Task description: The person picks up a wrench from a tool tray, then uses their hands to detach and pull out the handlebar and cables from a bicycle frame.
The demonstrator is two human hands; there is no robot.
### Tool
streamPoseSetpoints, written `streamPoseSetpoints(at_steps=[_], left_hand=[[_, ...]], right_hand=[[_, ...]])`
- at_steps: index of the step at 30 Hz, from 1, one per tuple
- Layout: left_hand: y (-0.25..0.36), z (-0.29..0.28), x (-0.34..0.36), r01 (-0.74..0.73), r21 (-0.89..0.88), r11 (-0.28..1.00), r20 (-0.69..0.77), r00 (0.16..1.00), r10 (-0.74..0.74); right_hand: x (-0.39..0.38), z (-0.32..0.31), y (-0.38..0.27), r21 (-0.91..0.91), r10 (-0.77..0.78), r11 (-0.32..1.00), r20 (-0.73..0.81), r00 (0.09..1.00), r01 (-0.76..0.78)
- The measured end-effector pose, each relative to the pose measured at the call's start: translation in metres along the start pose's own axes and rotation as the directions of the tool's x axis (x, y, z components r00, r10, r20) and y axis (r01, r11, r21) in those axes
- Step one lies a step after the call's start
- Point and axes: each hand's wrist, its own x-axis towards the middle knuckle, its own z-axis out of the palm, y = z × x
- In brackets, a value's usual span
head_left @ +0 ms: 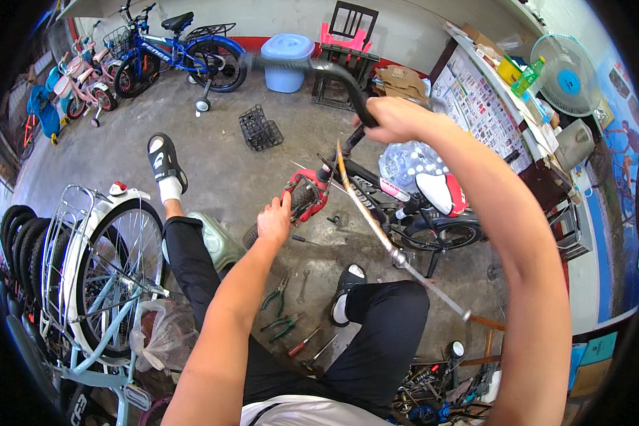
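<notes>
A small bicycle with a red fork (321, 200) stands in front of me, its frame running back to the right to a white and red saddle (440, 194). My right hand (396, 119) is closed around its black curved handlebar (344, 79), just above the stem. Low down, my left hand (274, 220) is wrapped over the front tyre (250, 235), the index finger against the red fork; some fingertips are hidden. A bent metal tube (366, 213), silver and yellowish-brown, slants past the frame toward the lower right.
Pliers (274, 295), a red-handled screwdriver (304, 342) and a spanner (303, 286) lie between my feet. A white-fendered bicycle wheel (124, 259) stands left. A black wire basket (260, 129) sits ahead. Mixed tools (433, 383) are heaped lower right, below a cluttered counter (476, 92).
</notes>
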Motion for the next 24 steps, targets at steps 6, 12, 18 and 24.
streamPoseSetpoints(at_steps=[6, 12, 18, 24], left_hand=[[0.011, 0.005, -0.008, -0.012, 0.065, 0.998, -0.006, 1.0, 0.013], [-0.011, -0.018, 0.012, 0.006, 0.071, 0.997, 0.012, 1.0, -0.006], [-0.028, -0.026, 0.008, 0.048, 0.102, 0.994, 0.052, 0.997, -0.054], [-0.023, -0.026, 0.016, 0.076, 0.167, 0.983, 0.122, 0.988, -0.097]], right_hand=[[-0.014, -0.004, -0.029, -0.042, 0.332, 0.942, -0.049, 0.942, -0.334], [0.037, -0.024, -0.045, -0.145, 0.584, 0.81, 0.117, 0.803, -0.568], [0.04, -0.018, -0.058, -0.035, 0.66, 0.751, 0.034, 0.75, -0.66], [0.039, -0.008, -0.058, -0.049, 0.678, 0.733, -0.029, 0.735, -0.678]])
